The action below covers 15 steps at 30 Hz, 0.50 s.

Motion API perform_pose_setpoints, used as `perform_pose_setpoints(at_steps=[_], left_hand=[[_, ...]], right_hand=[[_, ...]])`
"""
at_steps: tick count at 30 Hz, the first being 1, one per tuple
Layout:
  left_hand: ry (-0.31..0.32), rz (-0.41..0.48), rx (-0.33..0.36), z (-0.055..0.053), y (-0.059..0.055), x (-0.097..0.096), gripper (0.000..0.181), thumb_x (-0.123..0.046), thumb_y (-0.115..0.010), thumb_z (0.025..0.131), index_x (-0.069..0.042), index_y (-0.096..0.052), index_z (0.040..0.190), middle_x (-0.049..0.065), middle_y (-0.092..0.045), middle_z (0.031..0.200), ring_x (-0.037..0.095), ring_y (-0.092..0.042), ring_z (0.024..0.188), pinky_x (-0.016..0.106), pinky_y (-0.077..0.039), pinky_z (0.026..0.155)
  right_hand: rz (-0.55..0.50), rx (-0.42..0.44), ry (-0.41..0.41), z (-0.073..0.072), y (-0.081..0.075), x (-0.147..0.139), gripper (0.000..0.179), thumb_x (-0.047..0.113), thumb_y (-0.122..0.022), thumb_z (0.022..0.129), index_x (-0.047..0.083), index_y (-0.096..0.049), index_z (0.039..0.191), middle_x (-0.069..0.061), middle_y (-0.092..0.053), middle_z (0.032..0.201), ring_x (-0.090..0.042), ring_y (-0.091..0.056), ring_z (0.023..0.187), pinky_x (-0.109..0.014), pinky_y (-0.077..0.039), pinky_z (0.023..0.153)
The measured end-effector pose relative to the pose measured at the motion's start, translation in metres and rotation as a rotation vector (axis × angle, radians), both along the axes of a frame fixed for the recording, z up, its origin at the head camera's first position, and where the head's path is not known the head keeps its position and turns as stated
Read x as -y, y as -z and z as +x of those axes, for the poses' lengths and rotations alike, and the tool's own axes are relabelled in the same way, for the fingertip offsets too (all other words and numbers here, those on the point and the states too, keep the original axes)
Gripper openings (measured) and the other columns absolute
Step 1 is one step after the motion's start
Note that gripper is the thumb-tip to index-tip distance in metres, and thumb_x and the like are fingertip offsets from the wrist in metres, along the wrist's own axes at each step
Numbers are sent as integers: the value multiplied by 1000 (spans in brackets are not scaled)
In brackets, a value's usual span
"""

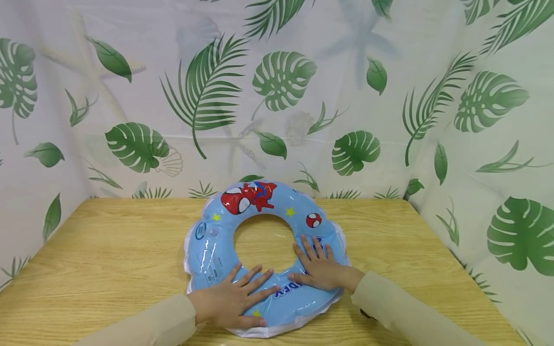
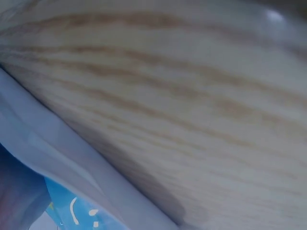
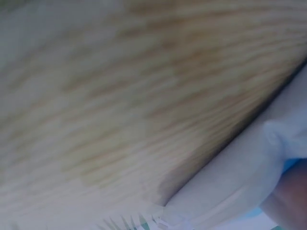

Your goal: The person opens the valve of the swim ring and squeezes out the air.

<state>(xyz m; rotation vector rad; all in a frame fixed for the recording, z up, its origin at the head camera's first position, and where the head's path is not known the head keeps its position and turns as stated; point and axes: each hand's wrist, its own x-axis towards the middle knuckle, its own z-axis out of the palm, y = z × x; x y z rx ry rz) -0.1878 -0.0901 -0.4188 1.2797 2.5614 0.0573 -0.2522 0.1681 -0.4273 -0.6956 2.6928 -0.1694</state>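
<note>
Released, fingers spread, the left grip [image 1: 235, 298] and right grip [image 1: 323, 272] rest on a light-blue, glossy plastic, inflated ring [image 1: 294, 305] lying on the yellow wood-grain counter [image 1: 130, 254], which shows through its middle; behind, white leaf-printed sheeting [image 1: 307, 144]

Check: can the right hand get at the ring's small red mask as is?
Looks like yes: the right hand lies on the ring just short of the small red mask, fingers roughly toward it, nothing visible between.

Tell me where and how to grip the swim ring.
Probably the left side of the swim ring, from the left, wrapping outer edge to central hole: that stretch is uncovered, whereas the left hand and right hand rest on its near and right parts.
</note>
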Motion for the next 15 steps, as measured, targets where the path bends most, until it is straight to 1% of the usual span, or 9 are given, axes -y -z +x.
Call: perform_pose_setpoints(at_steps=[3, 7, 9, 11, 13, 15], left_hand=[[0, 1, 1, 0, 0, 1, 68, -65, -24, 89, -34, -7, 147, -2, 1, 156, 29, -1, 143, 62, -7, 108], [4, -5, 0, 0, 0, 1, 68, -65, -23, 89, -34, -5, 147, -1, 2, 156, 29, -1, 143, 62, -8, 108], [6, -9, -7, -1, -1, 1, 68, -66, -23, 89, -34, -5, 147, -1, 2, 156, 30, -1, 143, 62, -8, 108], [6, -11, -6, 0, -1, 1, 69, -66, -23, 89, -34, -5, 147, -1, 2, 156, 30, -2, 142, 62, -8, 108], [6, -13, -5, 0, -2, 1, 69, -66, -23, 89, -34, -5, 147, -1, 2, 156, 30, -1, 142, 62, -8, 108], [6, -14, 0, 0, -3, 1, 69, -67, -22, 89, -34, -4, 147, -1, 2, 156, 30, -1, 142, 62, -8, 108]], right_hand=[[-27, -2, -2, 0, -1, -1, 88, 68, -32, 86, 12, -3, 148, -15, 11, 153, -42, 13, 138, -65, 7, 104], [-88, -13, -9, 0, -4, -2, 86, 65, -36, 87, 10, -10, 147, -18, 4, 153, -44, 9, 138, -68, 4, 103], [-117, -6, -6, 0, -5, -3, 84, 62, -37, 88, 9, -12, 147, -18, 4, 153, -44, 8, 138, -68, 4, 103], [-155, -2, -3, -1, -6, -4, 80, 60, -38, 89, 9, -14, 147, -18, 1, 154, -45, 7, 138, -68, 3, 103], [-215, 7, 2, -2, -7, -6, 77, 55, -41, 90, 7, -17, 146, -19, -2, 153, -45, 5, 138, -69, 2, 102], [-263, -5, 0, -2, -8, -8, 74, 52, -43, 91, 7, -20, 146, -19, -6, 153, -45, 1, 138, -69, 0, 102]])
